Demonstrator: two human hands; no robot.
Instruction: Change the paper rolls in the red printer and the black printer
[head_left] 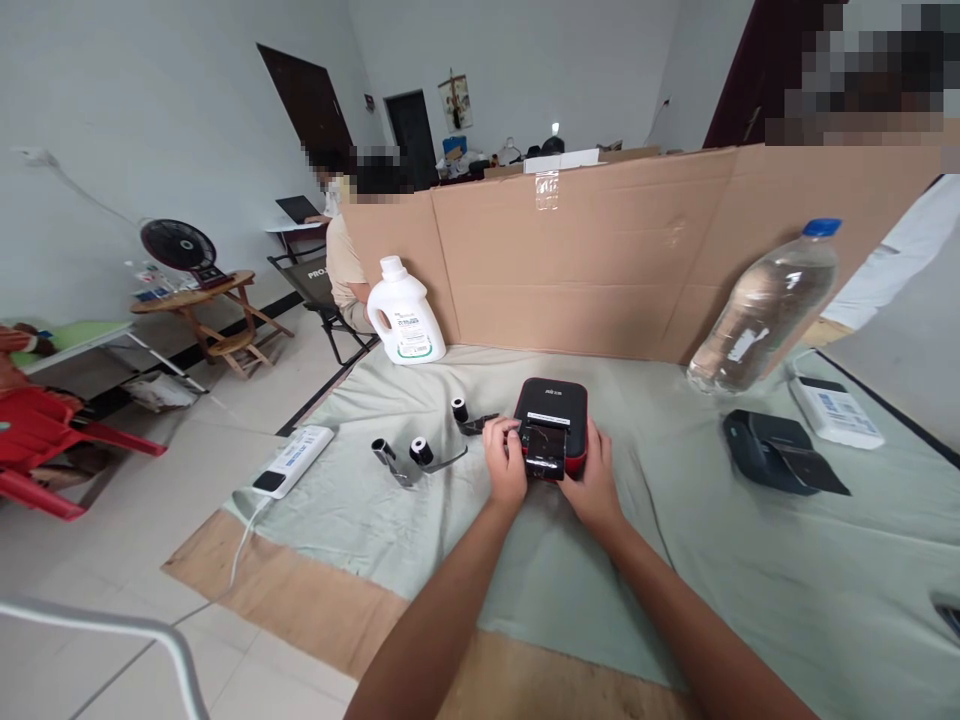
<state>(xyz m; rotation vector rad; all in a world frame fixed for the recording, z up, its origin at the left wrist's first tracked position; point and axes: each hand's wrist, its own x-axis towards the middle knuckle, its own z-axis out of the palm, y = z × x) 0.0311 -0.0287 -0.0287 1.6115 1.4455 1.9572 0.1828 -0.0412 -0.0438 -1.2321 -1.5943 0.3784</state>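
Bare forearms (441, 600) end in a left hand (507, 462) and right hand (598, 482) clasping opposite sides of the mid-frame label printer (556, 400), apparently steadying it, the next move calling for care around its black strip (546, 455).

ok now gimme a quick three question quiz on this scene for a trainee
1. Which thing do the left hand and right hand both touch?
A) white jug
B) black-and-red device
C) fan

2. True or false: the clear bottle has a blue cap.

3. Fill the gap: the small black rolls on the cloth lie nearer the ____ hand than the other one.

Key: 1. B; 2. True; 3. left
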